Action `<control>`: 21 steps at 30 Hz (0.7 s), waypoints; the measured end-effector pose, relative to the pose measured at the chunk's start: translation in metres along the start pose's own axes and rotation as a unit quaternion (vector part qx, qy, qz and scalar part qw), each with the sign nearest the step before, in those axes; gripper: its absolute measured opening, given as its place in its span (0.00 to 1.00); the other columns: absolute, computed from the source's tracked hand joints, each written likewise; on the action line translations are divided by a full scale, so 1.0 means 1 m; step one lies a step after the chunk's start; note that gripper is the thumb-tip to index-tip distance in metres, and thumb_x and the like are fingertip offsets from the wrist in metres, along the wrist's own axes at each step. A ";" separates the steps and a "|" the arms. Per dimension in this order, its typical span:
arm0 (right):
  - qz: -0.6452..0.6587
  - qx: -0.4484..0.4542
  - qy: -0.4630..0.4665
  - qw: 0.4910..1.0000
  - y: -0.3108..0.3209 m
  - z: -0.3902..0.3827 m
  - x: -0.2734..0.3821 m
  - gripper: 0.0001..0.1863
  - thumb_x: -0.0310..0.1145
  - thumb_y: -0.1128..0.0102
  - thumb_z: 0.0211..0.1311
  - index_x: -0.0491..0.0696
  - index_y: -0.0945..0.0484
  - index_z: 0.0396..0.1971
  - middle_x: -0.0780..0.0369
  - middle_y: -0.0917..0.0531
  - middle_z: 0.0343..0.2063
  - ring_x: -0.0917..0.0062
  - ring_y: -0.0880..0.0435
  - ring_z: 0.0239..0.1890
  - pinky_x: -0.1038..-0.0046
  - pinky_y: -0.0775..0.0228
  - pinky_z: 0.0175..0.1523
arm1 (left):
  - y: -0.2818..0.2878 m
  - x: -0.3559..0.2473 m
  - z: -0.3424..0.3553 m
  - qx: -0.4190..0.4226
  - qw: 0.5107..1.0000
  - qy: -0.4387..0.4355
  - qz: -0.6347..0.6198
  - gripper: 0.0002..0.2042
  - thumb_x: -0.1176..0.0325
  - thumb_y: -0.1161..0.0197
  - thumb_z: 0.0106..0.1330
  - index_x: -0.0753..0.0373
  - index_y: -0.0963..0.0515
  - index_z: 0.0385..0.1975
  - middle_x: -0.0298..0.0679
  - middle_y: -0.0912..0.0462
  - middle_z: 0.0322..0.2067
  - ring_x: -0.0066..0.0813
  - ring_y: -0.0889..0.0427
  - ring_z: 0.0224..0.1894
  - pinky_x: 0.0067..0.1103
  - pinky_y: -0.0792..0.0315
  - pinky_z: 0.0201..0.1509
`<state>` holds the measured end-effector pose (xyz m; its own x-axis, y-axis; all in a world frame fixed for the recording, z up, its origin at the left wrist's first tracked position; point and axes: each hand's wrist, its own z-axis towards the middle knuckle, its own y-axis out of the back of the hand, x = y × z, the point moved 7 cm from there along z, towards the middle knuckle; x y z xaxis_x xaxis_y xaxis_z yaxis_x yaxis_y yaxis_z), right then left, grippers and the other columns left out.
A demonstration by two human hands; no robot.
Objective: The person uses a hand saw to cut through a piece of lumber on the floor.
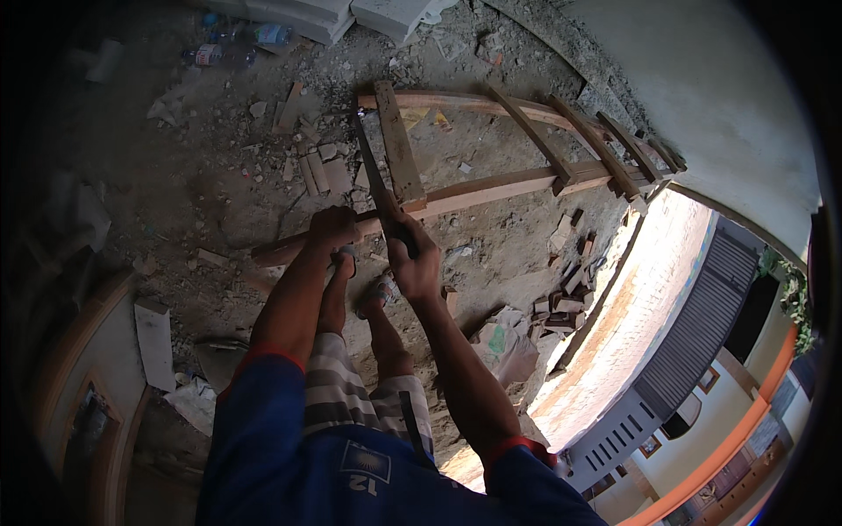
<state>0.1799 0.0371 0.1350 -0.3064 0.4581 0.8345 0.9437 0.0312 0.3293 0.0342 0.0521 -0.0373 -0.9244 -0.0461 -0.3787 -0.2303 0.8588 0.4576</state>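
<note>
My right hand (415, 259) grips the saw (370, 167), my left (334, 228) the near rail (478, 191) of the ladder (531, 134), stretching off rightward — a cut seems in hand, the next stroke calling for a steady hold. The blade runs close beside the end rung (399, 145); leftward, over rubble (326, 175), looks roomier.

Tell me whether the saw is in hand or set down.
In hand: the right hand grips the saw by its handle, with the blade pointing away from the person's body.
</note>
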 end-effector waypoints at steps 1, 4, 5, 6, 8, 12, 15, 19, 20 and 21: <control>0.001 0.012 -0.022 1.000 0.003 -0.035 0.005 0.21 0.30 0.45 0.58 0.40 0.26 0.52 0.56 0.18 0.34 0.78 0.23 0.33 0.73 0.28 0.42 | -0.008 0.026 0.000 -0.041 0.999 -0.010 -0.004 0.21 0.55 0.31 0.44 0.57 0.16 0.39 0.42 0.14 0.38 0.42 0.15 0.42 0.37 0.21 0.46; -0.013 0.048 -0.054 0.997 0.073 -0.161 0.032 0.20 0.28 0.47 0.58 0.37 0.27 0.51 0.51 0.16 0.39 0.71 0.15 0.40 0.70 0.25 0.50 | -0.015 0.030 -0.002 -0.019 1.000 0.012 -0.015 0.18 0.56 0.32 0.46 0.58 0.14 0.35 0.42 0.13 0.34 0.42 0.14 0.40 0.36 0.21 0.46; 0.016 0.034 -0.059 0.998 0.091 -0.198 0.044 0.20 0.31 0.46 0.61 0.35 0.28 0.51 0.51 0.16 0.38 0.71 0.15 0.40 0.71 0.25 0.49 | -0.011 0.028 -0.002 -0.017 0.999 0.022 -0.020 0.18 0.56 0.32 0.46 0.58 0.14 0.35 0.42 0.13 0.34 0.42 0.14 0.40 0.36 0.21 0.46; 0.004 0.035 -0.059 0.998 0.101 -0.221 0.050 0.21 0.33 0.46 0.63 0.34 0.29 0.51 0.50 0.16 0.38 0.71 0.15 0.41 0.71 0.25 0.49 | -0.009 0.022 -0.001 -0.011 0.999 0.009 -0.030 0.17 0.57 0.32 0.45 0.57 0.14 0.35 0.43 0.13 0.35 0.42 0.14 0.40 0.37 0.21 0.46; -0.006 0.047 -0.027 0.999 0.096 -0.215 0.043 0.21 0.33 0.46 0.63 0.35 0.28 0.51 0.50 0.16 0.38 0.71 0.16 0.40 0.71 0.25 0.49 | -0.006 0.018 -0.004 -0.006 0.999 0.006 -0.041 0.17 0.58 0.32 0.44 0.57 0.14 0.35 0.43 0.13 0.35 0.42 0.14 0.40 0.37 0.21 0.46; -0.045 0.024 0.035 0.998 0.027 -0.030 0.006 0.20 0.31 0.46 0.60 0.38 0.26 0.51 0.54 0.17 0.35 0.75 0.20 0.35 0.73 0.27 0.42 | -0.012 -0.003 0.008 -0.044 0.998 -0.034 -0.020 0.17 0.59 0.31 0.43 0.57 0.14 0.35 0.44 0.13 0.34 0.42 0.14 0.39 0.37 0.21 0.44; -0.056 0.054 -0.035 0.996 0.007 0.008 0.008 0.21 0.30 0.46 0.59 0.39 0.27 0.53 0.53 0.18 0.37 0.73 0.19 0.38 0.72 0.27 0.47 | -0.013 -0.001 0.018 -0.062 0.997 -0.037 -0.014 0.19 0.58 0.31 0.42 0.58 0.15 0.36 0.45 0.14 0.36 0.42 0.14 0.40 0.37 0.21 0.45; -0.002 0.032 -0.034 0.999 0.053 -0.123 0.023 0.22 0.33 0.45 0.58 0.37 0.26 0.52 0.53 0.18 0.37 0.72 0.19 0.39 0.71 0.27 0.48 | -0.013 0.028 0.008 -0.018 0.999 -0.011 -0.033 0.19 0.56 0.31 0.43 0.59 0.15 0.35 0.45 0.14 0.36 0.43 0.14 0.40 0.37 0.21 0.44; -0.004 0.035 -0.091 0.995 0.076 -0.167 0.024 0.22 0.34 0.46 0.59 0.36 0.27 0.51 0.53 0.17 0.37 0.72 0.19 0.38 0.71 0.27 0.47 | -0.023 0.029 0.002 -0.009 0.999 -0.010 -0.029 0.18 0.57 0.30 0.43 0.59 0.14 0.34 0.45 0.13 0.34 0.43 0.14 0.39 0.37 0.21 0.43; -0.012 0.040 -0.070 0.997 0.096 -0.196 0.045 0.22 0.34 0.47 0.60 0.35 0.28 0.50 0.52 0.17 0.37 0.72 0.18 0.37 0.71 0.26 0.46 | -0.015 0.019 -0.001 0.006 1.000 -0.006 -0.020 0.17 0.58 0.31 0.43 0.59 0.14 0.34 0.45 0.13 0.34 0.43 0.14 0.39 0.37 0.22 0.44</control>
<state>0.2321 -0.1134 0.2909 -0.3130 0.5764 0.7548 0.9452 0.1114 0.3069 0.0192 0.0379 -0.0504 -0.9108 -0.0746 -0.4060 -0.2634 0.8623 0.4325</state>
